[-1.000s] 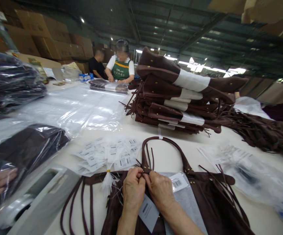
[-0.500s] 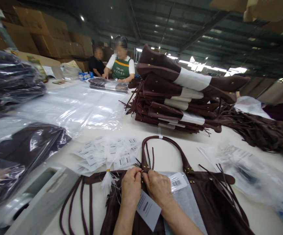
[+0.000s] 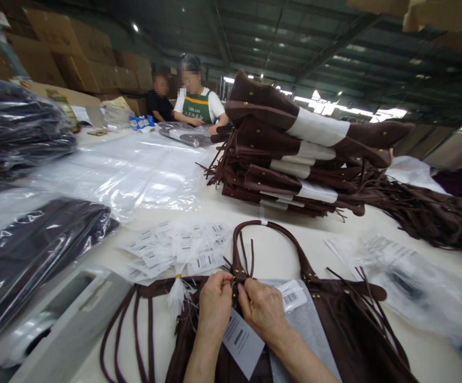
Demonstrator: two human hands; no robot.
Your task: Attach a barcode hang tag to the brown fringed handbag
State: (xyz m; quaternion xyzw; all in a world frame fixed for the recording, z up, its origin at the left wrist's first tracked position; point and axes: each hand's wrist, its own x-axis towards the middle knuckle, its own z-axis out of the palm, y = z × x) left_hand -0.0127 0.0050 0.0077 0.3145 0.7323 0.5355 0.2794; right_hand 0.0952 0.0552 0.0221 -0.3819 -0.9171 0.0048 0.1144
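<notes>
At the bottom centre of the frame, the left hand point(image 3: 214, 304) and right hand point(image 3: 263, 309) meet at the base of the handle point(image 3: 273, 236) of a dark brown fringed bag point(image 3: 335, 324) lying flat on the pale counter point(image 3: 279, 255); both grips are closed, fingertips pinched together on a small fastening at the brass-studded handle mount, though the fine thread or loop between them is too small to make out. A white hang tag point(image 3: 242, 344) lies under the wrists, and a barcoded label point(image 3: 291, 296) rests just right of the right hand. For a clean result, the pinch is best kept close to the mount, with the suede fringe strands held clear of the fastening. The bag appears soft and matte, its handle a slim arched strap. Left of the hands lie a white tassel point(image 3: 175, 295) and a fan of barcode stickers in film point(image 3: 179, 250); glossy bagged dark goods point(image 3: 27, 250) fill the lower left. At mid-frame stands a stack of folded brown bags point(image 3: 295, 154) interleaved with white paper, beside crinkled clear plastic sheets point(image 3: 135, 170). At the far upper left, two people point(image 3: 193, 103) work before cardboard cartons point(image 3: 95, 64).
</notes>
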